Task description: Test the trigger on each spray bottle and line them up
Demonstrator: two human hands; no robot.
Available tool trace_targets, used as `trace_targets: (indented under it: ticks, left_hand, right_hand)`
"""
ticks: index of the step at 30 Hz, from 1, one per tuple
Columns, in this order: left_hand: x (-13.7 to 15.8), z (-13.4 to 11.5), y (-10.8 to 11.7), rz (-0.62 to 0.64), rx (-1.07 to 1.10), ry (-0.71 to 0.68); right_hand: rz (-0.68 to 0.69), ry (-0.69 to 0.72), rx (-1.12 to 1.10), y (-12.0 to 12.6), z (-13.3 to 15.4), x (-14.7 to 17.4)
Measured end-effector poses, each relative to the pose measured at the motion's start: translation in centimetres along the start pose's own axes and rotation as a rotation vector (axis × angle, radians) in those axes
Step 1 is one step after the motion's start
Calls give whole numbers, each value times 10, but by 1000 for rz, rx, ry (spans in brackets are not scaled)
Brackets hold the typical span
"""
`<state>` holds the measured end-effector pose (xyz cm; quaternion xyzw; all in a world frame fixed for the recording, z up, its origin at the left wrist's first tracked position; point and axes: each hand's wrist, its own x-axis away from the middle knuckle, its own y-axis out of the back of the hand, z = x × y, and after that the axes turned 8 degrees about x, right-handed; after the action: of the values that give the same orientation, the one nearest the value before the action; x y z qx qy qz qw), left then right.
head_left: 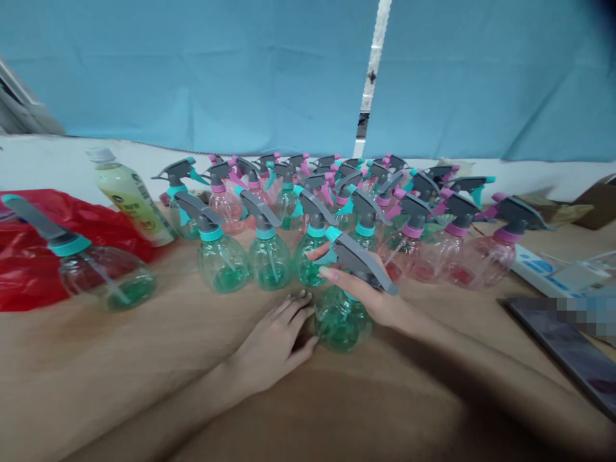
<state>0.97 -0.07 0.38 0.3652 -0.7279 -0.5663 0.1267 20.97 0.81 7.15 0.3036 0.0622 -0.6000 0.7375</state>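
Right hand is clamping round the neck of a green spray bottle, which is standing nearly upright in front of the front row; whether its base is touching the wood is hard to tell. Left hand is lying palm down just beside that bottle, its fingers apart and slightly bent, gripping nothing.

Behind everything, a blue sheet is covering most of the wall. Below it, a wooden table is carrying all the objects. Rows of spray bottles are crowding its middle, those in front showing turquoise collars towards the left and pink ones towards the right. A red plastic bag is spreading at far left, while a dark flat device is lying at right. Beside the bag, a pale yellow drink bottle is leaning in view, and a lone spray bottle is standing nearer. Smallest, a turquoise nozzle is tipping the held bottle's grey head.
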Motion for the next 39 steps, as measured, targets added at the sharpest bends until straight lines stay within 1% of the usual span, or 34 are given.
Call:
trace_targets:
  ticks: [10,17,22,27,33,39]
  left_hand:
    - [0,-1,2,15,5,7]
    - [2,-1,1,8,7,10]
    - [1,-2,2,25,8,17]
    - [1,-3,3,13,27,15]
    - [1,-2,2,16,22,21]
    - [2,-1,2,-15,42,13]
  right_hand:
    - [8,-4,-5,-1,-2,0]
    - [2,-11,22,-1,-1,1]
    - [16,-22,49,0,0,1]
    - [21,-4,10,0,-2,0]
    - [-31,36,35,-2,-4,-2]
    - [-35,37,21,-3,-8,-4]
